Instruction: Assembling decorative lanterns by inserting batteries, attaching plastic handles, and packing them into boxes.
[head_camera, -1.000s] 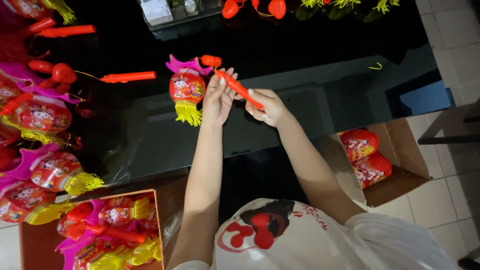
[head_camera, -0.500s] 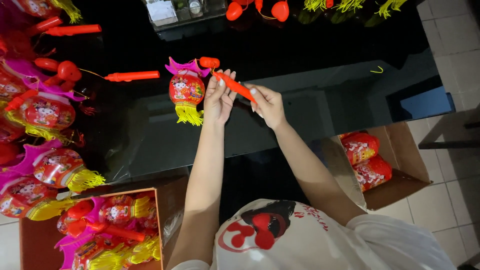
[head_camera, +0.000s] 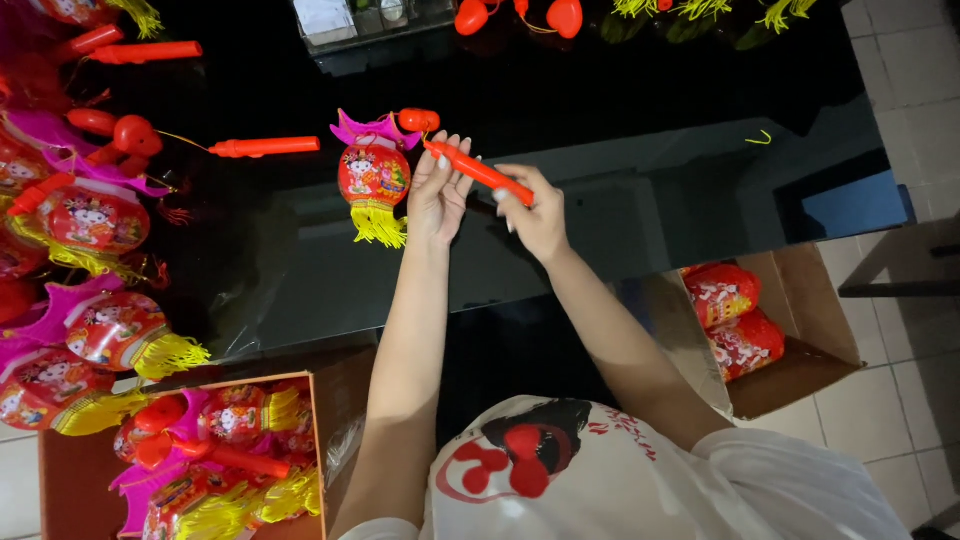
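Note:
My left hand (head_camera: 438, 190) and my right hand (head_camera: 535, 215) both grip a slim red-orange handle stick (head_camera: 478, 172) over a black glass table (head_camera: 620, 200). The left hand has its far end, the right hand its near end. Just left of my left hand lies a small red toy lantern (head_camera: 372, 175) with a pink top and yellow fringe. A small red bulb (head_camera: 418, 120) sits beside the stick's far tip.
Several finished lanterns (head_camera: 95, 215) and loose red sticks (head_camera: 265, 147) lie at the table's left. A cardboard box (head_camera: 215, 460) of lanterns stands at lower left. Another open box (head_camera: 790, 330) with red lantern bodies sits on the tiled floor at right.
Both hands and the stick have barely shifted, staying by the lantern; the view has drifted slightly.

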